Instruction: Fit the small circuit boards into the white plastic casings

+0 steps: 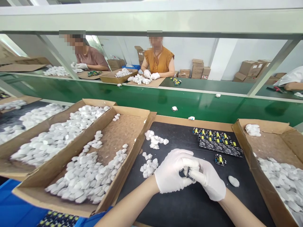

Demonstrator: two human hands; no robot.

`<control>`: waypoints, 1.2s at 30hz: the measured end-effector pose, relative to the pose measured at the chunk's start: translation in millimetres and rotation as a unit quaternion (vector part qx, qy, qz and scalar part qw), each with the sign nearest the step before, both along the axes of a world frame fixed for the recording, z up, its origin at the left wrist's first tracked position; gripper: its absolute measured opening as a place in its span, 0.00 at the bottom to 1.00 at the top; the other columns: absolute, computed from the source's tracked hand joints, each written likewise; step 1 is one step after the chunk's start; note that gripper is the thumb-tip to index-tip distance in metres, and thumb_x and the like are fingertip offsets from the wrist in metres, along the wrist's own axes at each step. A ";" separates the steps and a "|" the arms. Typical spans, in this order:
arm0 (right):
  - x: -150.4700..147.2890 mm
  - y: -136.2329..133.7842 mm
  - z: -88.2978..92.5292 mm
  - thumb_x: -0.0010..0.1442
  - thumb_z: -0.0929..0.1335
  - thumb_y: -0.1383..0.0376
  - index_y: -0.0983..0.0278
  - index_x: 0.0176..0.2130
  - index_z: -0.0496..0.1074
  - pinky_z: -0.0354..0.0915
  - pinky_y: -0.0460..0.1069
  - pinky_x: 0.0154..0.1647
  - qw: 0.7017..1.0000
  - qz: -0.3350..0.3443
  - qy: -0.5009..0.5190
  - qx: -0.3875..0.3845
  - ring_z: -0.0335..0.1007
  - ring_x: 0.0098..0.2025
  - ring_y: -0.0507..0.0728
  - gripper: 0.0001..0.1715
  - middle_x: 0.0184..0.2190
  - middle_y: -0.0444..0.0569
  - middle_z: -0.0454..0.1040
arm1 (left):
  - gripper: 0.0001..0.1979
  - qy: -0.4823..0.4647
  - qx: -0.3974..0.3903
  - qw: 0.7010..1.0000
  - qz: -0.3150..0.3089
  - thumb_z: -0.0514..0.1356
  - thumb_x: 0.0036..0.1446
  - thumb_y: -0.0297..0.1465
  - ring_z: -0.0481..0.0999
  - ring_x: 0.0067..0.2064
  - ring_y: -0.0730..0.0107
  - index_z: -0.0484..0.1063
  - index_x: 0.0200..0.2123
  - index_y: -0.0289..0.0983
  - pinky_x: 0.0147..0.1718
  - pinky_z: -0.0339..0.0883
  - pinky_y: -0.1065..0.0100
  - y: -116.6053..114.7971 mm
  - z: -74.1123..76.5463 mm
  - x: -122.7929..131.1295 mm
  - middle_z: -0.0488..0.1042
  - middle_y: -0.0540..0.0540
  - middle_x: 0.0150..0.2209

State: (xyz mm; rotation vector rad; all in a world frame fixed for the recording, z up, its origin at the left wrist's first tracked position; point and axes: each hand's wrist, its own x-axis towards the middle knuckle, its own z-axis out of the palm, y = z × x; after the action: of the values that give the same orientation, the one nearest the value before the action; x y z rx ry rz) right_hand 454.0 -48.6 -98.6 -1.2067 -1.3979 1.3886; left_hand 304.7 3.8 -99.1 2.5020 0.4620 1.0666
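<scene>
My left hand (175, 171) and my right hand (209, 178), both in white gloves, meet over the black mat (165, 205). Between their closed fingers is a small dark circuit board (191, 178), mostly hidden by the gloves. Right of my right hand lies a white oval piece (234, 181), and a single board with a yellow part (220, 160) is just above it. Farther back, rows of joined boards (220, 148) rest on the mat. White pieces form two small piles left of my left hand, one nearer (149, 167) and one farther (155, 139).
Cardboard trays of white pieces stand at the left (139, 151) and right (260, 176). Behind the mat runs a green belt (151, 101) carrying a few small pieces. Across it sit people in gloves. A metal frame (151, 20) crosses overhead. Blue bins (21, 201) are at the lower left.
</scene>
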 end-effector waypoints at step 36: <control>-2.4 -1.2 -8.7 0.58 0.67 0.52 0.64 0.27 0.71 0.60 0.52 0.37 0.957 0.016 0.288 -0.019 0.66 0.39 0.58 0.19 0.32 0.51 0.73 | 0.26 -0.102 -0.170 0.979 -0.045 0.70 0.40 0.21 0.72 0.47 0.60 0.71 0.45 0.43 0.48 0.66 0.60 2.4 -16.1 -1.8 0.73 0.46 0.42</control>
State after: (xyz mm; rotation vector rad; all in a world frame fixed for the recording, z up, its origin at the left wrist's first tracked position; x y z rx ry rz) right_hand 451.6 -49.8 -107.3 -0.7134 -0.9815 1.6268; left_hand 302.9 6.2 -115.2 2.0717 0.4261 1.0915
